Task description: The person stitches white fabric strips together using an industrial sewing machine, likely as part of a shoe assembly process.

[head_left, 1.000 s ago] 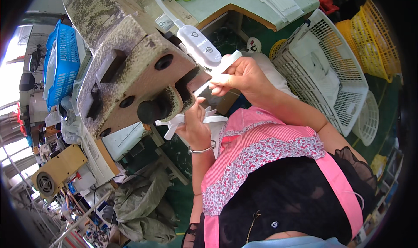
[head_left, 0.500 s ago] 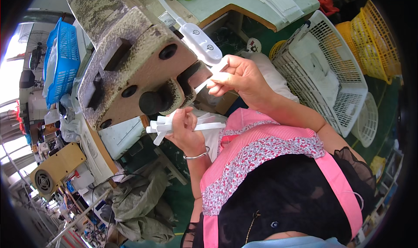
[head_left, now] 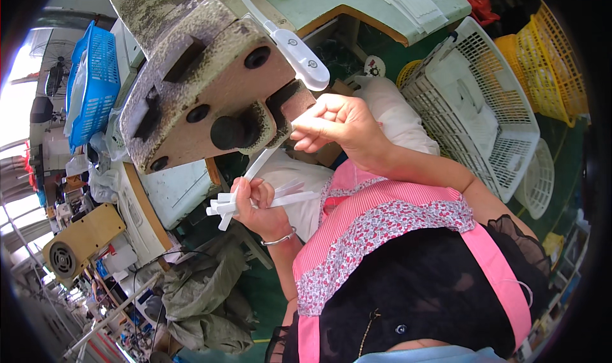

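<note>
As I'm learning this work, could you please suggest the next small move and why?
Perhaps use the left hand to guide the raised white strip slightly upward: it slants from that grip toward the lower edge of the machine head, roughly in line with the right hand.

The left hand (head_left: 261, 215) hides the middle of the white strips (head_left: 298, 198).

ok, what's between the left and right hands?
Head view: a white strip slants up from the left hand toward the right hand, passing under the machine. Whether it reaches those fingers is unclear.
</note>
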